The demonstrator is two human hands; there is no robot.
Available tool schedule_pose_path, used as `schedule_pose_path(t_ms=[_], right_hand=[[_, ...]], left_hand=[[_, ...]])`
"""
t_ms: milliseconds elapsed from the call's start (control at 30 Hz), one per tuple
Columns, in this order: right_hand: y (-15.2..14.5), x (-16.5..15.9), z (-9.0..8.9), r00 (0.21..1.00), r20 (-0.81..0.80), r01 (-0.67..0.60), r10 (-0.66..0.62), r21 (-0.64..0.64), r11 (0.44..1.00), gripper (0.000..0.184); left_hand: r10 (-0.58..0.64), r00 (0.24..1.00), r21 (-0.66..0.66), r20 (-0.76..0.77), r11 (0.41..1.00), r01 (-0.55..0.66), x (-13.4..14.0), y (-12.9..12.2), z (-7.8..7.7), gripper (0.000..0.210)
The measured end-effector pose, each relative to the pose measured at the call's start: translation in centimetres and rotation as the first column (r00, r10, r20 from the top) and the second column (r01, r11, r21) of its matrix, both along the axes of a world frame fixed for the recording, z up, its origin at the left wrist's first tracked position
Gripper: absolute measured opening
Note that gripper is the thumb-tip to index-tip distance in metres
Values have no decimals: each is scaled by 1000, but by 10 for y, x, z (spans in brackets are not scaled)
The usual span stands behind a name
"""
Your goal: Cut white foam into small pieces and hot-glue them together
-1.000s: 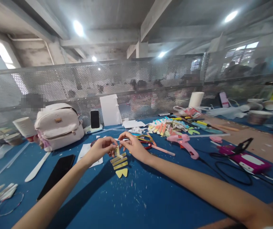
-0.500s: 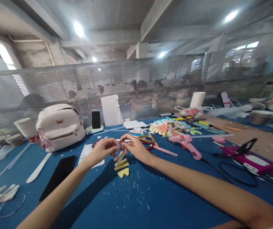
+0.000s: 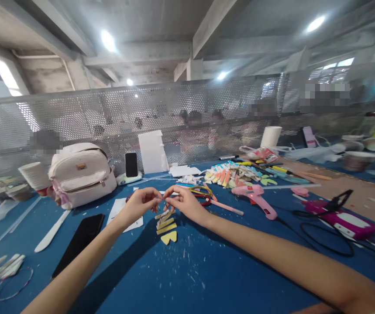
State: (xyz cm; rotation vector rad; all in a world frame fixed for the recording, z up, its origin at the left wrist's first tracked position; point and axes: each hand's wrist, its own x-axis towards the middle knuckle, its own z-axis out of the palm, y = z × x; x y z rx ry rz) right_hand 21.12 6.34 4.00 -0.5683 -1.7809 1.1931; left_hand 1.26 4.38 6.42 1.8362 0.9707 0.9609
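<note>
My left hand and my right hand meet at the middle of the blue table, thumbs and fingertips pinched close together. Whatever lies between the fingertips is too small to make out. Just below them on the table are several yellow strips in a row, with a yellow notched piece nearest me. Behind my right hand lie scissors with yellow and red handles, partly covered, and a pink stick. White paper lies partly behind my left wrist.
A pink glue gun and a heap of coloured strips lie to the right, near a magenta device with black cable. On the left are a black phone, a white knife-shaped tool and a pale backpack. A perforated screen stands behind.
My hands have shifted only slightly, with the fingertips still close together above the strips. The things on the table stay where they were.
</note>
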Motion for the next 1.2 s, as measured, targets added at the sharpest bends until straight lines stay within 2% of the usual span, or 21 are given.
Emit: schedule_pose_path(t_ms=[333, 700, 900, 1067, 1200], right_hand=[[0, 0, 2, 1000, 1, -12, 12, -5, 1000, 18], [5, 1, 0, 999, 46, 15, -17, 41, 999, 26], [3, 4, 4, 988, 98, 102, -121, 176, 979, 22], [4, 9, 6, 968, 126, 163, -215, 334, 928, 22], [2, 13, 10, 959, 158, 141, -235, 454, 880, 21]], left_hand=[[1, 998, 31, -58, 1000, 1, -5, 2, 3, 21], [30, 985, 128, -169, 992, -8, -7, 1, 8, 16], [74, 972, 209, -222, 978, -27, -7, -2, 11, 12], [122, 957, 277, -264, 960, -45, -7, -6, 15, 19], [170, 950, 324, -262, 943, -79, -7, -7, 17, 19]])
